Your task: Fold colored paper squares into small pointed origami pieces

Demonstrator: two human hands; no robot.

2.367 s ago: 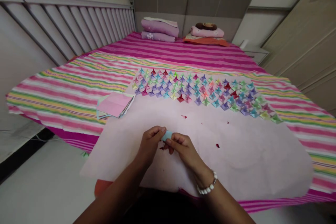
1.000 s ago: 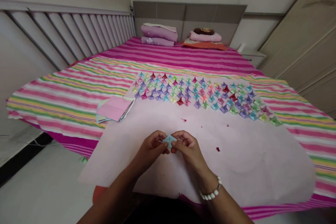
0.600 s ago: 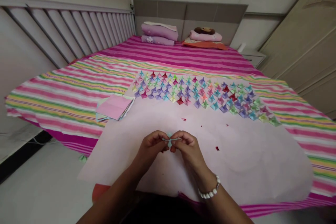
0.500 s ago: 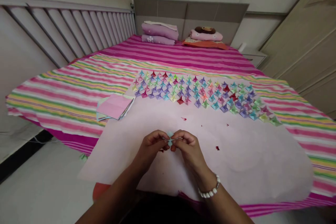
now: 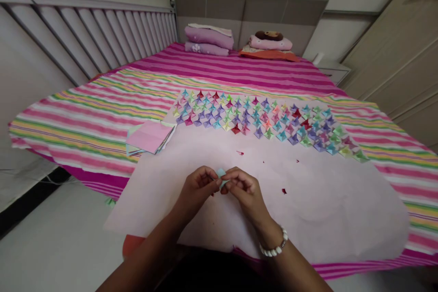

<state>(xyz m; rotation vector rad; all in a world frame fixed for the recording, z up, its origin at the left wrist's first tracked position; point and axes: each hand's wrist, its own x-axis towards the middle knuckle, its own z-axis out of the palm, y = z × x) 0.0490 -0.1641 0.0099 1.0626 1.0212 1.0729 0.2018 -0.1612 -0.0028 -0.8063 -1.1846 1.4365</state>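
Between my hands is a small light-blue piece of folded paper [image 5: 221, 173], pinched from both sides above a large pale pink sheet [image 5: 325, 210]. My left hand [image 5: 201, 185] grips its left side with thumb and fingers. On the other side, my right hand [image 5: 243, 187] has its thumb and forefinger closed on the paper. Fingers cover much of the piece, so its full shape is hidden. Farther up the sheet stand rows of small folded paper shapes [image 5: 281, 135] in several colours. A stack of square paper [image 5: 150, 136], pink on top, lies left of them.
Dark red scraps [image 5: 284, 190] and a red safety-pin-like object [image 5: 240, 153] lie on the sheet. Under it spreads a striped bedcover [image 5: 82, 123]. Folded purple bedding [image 5: 208, 40] and a pink pile [image 5: 270, 43] rest by the headboard [image 5: 260, 11]. A railing [image 5: 102, 32] runs along the left.
The light-blue paper has turned between my fingers and now shows a flatter, broader face above them. Both hands keep their pinch and stay at nearly the same place.
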